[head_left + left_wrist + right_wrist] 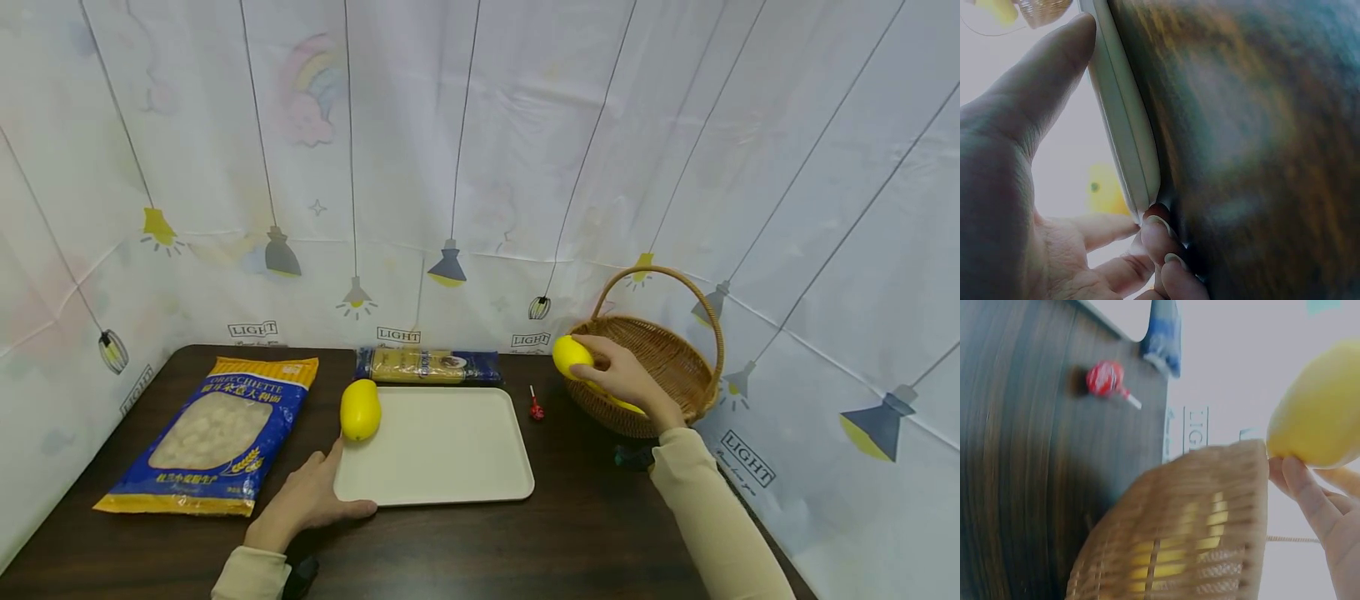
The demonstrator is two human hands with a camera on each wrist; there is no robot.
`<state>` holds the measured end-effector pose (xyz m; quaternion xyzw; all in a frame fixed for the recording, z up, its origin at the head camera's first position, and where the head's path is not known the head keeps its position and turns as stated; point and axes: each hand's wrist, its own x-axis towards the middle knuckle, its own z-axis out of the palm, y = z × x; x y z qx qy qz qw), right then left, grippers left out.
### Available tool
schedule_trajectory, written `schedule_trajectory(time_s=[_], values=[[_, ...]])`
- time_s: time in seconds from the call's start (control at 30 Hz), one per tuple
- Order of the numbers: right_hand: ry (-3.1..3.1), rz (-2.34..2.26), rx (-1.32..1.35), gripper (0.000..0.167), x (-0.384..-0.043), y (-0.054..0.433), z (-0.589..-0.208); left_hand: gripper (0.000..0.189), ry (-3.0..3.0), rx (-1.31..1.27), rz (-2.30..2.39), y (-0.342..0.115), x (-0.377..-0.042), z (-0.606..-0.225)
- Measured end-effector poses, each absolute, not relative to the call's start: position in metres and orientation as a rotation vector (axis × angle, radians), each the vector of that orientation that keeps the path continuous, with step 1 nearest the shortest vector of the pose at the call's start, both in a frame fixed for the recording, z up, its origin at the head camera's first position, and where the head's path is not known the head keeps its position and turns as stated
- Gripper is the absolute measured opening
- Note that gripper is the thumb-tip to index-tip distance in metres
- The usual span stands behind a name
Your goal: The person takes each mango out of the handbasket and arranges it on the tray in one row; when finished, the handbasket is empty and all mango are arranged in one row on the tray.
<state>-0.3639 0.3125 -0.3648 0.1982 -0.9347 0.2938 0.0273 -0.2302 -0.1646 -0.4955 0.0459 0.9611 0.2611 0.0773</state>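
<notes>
My right hand (pixel 621 371) pinches a yellow mango (pixel 572 357) over the left rim of a wicker basket (pixel 678 367). In the right wrist view, fingertips press the underside of this smooth mango (pixel 1319 409), level with the basket's edge. More yellow (pixel 626 406) shows inside the basket, partly hidden by my hand and wrist. My left hand (pixel 311 496) grips the near left corner of a cream tray (pixel 442 446), thumb along its front edge. The left wrist view has the other fingers curled against the tray's rim (pixel 1132 125). A second yellow mango (pixel 361 410) lies on the tray's left side.
A blue and yellow orecchiette bag (pixel 213 433) lies left of the tray. Behind the tray is a long pasta packet (pixel 427 367). A red lollipop (pixel 536 410) lies between tray and basket. Printed curtains (pixel 480 167) hang behind the dark wooden table (pixel 465 554).
</notes>
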Motion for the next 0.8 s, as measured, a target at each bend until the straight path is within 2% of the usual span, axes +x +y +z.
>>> schedule_trajectory(time_s=[0.4,0.8], values=[[-2.828,0.965,0.807,0.064,-0.364,0.267,-0.370,0.130,2.876,0.138,0.794,-0.164,-0.230,-0.494],[-2.866,0.979,0.891,0.068,-0.367,0.214,-0.403,0.130,2.878,0.136,0.793,-0.164,-0.229,-0.494]])
